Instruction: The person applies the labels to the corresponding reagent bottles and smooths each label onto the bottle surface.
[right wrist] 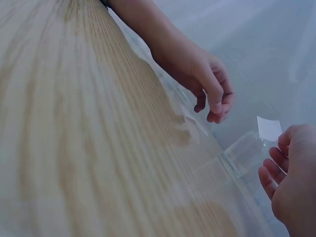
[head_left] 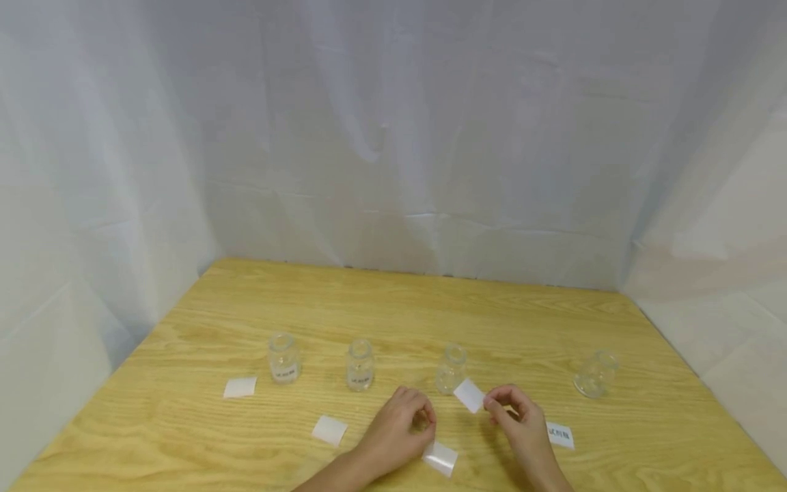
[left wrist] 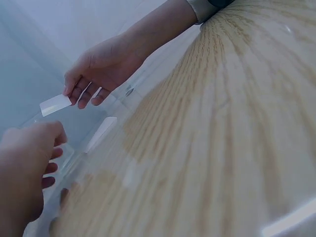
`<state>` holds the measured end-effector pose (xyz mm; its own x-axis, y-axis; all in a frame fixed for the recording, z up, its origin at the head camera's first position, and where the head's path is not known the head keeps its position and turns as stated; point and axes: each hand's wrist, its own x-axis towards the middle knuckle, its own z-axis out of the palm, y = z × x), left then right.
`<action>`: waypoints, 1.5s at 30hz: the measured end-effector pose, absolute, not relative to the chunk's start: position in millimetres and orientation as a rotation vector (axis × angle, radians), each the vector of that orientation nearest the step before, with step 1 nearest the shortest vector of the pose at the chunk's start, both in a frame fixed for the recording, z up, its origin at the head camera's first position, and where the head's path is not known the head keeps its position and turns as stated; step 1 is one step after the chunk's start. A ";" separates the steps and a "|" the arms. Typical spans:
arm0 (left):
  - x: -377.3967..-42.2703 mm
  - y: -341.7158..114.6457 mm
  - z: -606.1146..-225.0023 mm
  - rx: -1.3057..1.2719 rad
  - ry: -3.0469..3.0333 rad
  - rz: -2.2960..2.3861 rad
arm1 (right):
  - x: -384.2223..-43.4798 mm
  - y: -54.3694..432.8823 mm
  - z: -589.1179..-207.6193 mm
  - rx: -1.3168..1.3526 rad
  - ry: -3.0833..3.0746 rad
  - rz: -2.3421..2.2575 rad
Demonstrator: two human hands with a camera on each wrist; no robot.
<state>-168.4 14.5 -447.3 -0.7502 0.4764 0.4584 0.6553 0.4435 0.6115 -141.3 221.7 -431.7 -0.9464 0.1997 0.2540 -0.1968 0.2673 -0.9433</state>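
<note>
My right hand (head_left: pixel 519 427) pinches a small white label (head_left: pixel 469 395) between thumb and fingertips, at one corner. The label is raised off the table and overlaps the lower part of a clear glass bottle (head_left: pixel 453 365) in the head view. My left hand (head_left: pixel 399 430) hovers low over the table with fingers loosely bent and nothing between them. Below its fingertips lies a glossy backing slip (head_left: pixel 440 459). In the right wrist view, the label (right wrist: pixel 269 129) stands out flat from the right fingertips, and the left hand (right wrist: pixel 205 81) hangs beside it.
Two glass bottles on the left, one outer (head_left: pixel 284 359) and one inner (head_left: pixel 360 365), carry printed labels. Another bottle (head_left: pixel 596 374) stands far right. A printed label (head_left: pixel 561 435) lies beside the right wrist. Two blank slips, one left (head_left: pixel 240 387) and one nearer (head_left: pixel 330 430), lie on the wooden table (head_left: pixel 184 424).
</note>
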 end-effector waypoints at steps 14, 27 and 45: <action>-161.6 44.6 -447.4 -0.989 -2.169 -1.158 | -138.5 220.7 -432.8 0.122 -2.359 1.847; -158.3 43.1 -444.0 -0.886 -2.357 -1.572 | -138.9 220.9 -432.5 0.184 -2.404 1.948; -164.3 45.4 -443.3 -0.653 -2.302 -1.819 | -144.0 218.6 -435.3 -0.059 -2.415 1.757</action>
<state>-164.3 45.4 -443.3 -0.8968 0.2496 0.3654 0.4132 0.1769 0.8933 -144.0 218.6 -435.3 -0.9873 0.1222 0.1015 -0.0589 0.3117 -0.9484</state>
